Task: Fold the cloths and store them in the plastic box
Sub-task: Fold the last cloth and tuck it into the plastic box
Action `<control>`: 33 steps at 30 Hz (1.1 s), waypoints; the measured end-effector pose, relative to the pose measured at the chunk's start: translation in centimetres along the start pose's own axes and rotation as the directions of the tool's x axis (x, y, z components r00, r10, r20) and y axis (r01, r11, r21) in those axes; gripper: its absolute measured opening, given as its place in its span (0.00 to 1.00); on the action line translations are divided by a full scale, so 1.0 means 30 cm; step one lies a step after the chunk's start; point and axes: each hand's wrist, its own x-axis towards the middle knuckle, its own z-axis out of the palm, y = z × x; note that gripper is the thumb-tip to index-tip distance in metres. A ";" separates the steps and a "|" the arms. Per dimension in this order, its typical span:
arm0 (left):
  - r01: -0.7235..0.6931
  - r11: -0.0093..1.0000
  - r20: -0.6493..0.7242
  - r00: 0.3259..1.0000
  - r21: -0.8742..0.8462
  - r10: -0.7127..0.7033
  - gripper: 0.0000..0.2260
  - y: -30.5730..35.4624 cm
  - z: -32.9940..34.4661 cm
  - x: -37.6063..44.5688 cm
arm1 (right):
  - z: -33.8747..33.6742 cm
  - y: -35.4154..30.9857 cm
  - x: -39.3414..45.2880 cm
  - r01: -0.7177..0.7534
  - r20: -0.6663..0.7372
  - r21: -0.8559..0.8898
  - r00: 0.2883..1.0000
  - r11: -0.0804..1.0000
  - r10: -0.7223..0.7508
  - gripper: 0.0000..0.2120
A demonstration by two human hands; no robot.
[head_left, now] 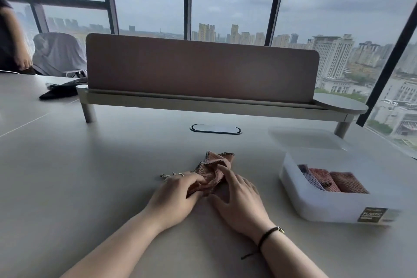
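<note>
Resting on the pale grey table, both hands meet over a crumpled pink cloth in the head view. The left hand lies palm down with its fingers curled into the near left edge of the cloth, pinching a bunched fold; a ring shows on one finger. The right hand, with a dark cord bracelet at its wrist, presses its fingers onto the right side of the same cloth, the thumb spread towards the left hand; whether it grips or only pins the fabric cannot be told. The cloth's far corner, with a darker stitched hem, sticks out beyond the fingertips and lies flat on the table. To the right of the right hand, near but apart from it, stands a translucent white plastic box with a dark label on its near corner. Inside it lie folded cloths, one bluish and two reddish pink, side by side. Its lid lies just beyond the box, touching or overlapping its far edge. Farther out past the hands, an oval cable port sits in the table, and behind it a brown desk divider stands on a raised shelf. Far off to the left of the left hand lies a black item, too dark to identify.
</note>
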 end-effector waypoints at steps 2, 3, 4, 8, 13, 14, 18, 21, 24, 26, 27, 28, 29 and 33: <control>-0.048 0.997 -0.001 0.999 -0.066 0.048 0.09 0.016 0.005 -0.008 | -0.001 -0.001 0.002 0.003 -0.007 -0.005 1.000 1.000 -0.003 0.30; -0.063 0.994 -0.010 0.998 -0.086 0.063 0.08 0.022 0.006 -0.011 | -0.003 -0.002 0.004 0.001 -0.013 -0.006 1.000 1.000 -0.002 0.27; -0.068 0.993 -0.023 0.998 -0.097 0.066 0.08 0.025 0.006 -0.014 | -0.005 -0.002 0.006 -0.005 -0.025 0.004 1.000 1.000 0.005 0.25; -0.026 0.996 -0.128 0.992 -0.082 0.015 0.07 0.026 -0.006 -0.019 | -0.020 0.004 -0.006 -0.087 -0.125 0.179 0.986 0.980 0.110 0.14; 0.063 0.993 -0.184 0.980 -0.095 -0.080 0.05 0.004 -0.013 -0.013 | -0.047 0.036 -0.025 -0.135 -0.183 0.323 0.962 0.937 0.202 0.10; 0.065 0.994 -0.196 0.977 -0.090 -0.082 0.05 0.006 -0.013 -0.011 | -0.047 0.046 -0.026 -0.144 -0.170 0.287 0.965 0.947 0.198 0.09; 0.134 0.985 -0.317 0.934 -0.106 -0.161 0.05 0.015 -0.010 0.002 | -0.053 0.073 -0.033 -0.162 -0.125 0.043 0.978 0.986 0.166 0.08; 0.221 0.972 -0.421 0.877 -0.076 -0.232 0.05 -0.012 -0.014 0.011 | -0.059 0.074 -0.035 -0.155 -0.132 0.034 0.979 0.987 0.158 0.07; 0.259 0.965 -0.455 0.865 0.038 -0.214 0.12 -0.031 -0.017 0.010 | -0.057 0.069 -0.032 -0.085 -0.170 0.065 0.981 0.994 0.094 0.03; 0.086 0.990 -0.470 0.882 0.110 -0.024 0.13 -0.009 -0.041 -0.001 | -0.055 0.061 -0.036 -0.017 -0.204 0.079 0.978 0.997 0.033 0.06; -0.040 0.994 -0.428 0.900 0.099 0.079 0.12 0.016 -0.055 -0.010 | -0.055 0.054 -0.039 0.021 -0.223 0.081 0.975 0.997 -0.003 0.07; -0.158 0.984 -0.339 0.924 0.081 0.177 0.12 0.048 -0.067 -0.021 | -0.054 0.047 -0.041 0.059 -0.243 0.085 0.969 0.995 -0.036 0.09; -0.248 0.966 -0.217 0.941 0.078 0.259 0.13 0.085 -0.073 -0.034 | -0.053 0.039 -0.043 0.091 -0.259 0.101 0.964 0.991 -0.062 0.10; -0.274 0.947 -0.008 0.960 0.167 0.280 0.20 0.157 -0.008 -0.055 | -0.058 0.009 -0.054 0.172 -0.310 0.232 0.946 0.957 -0.095 0.12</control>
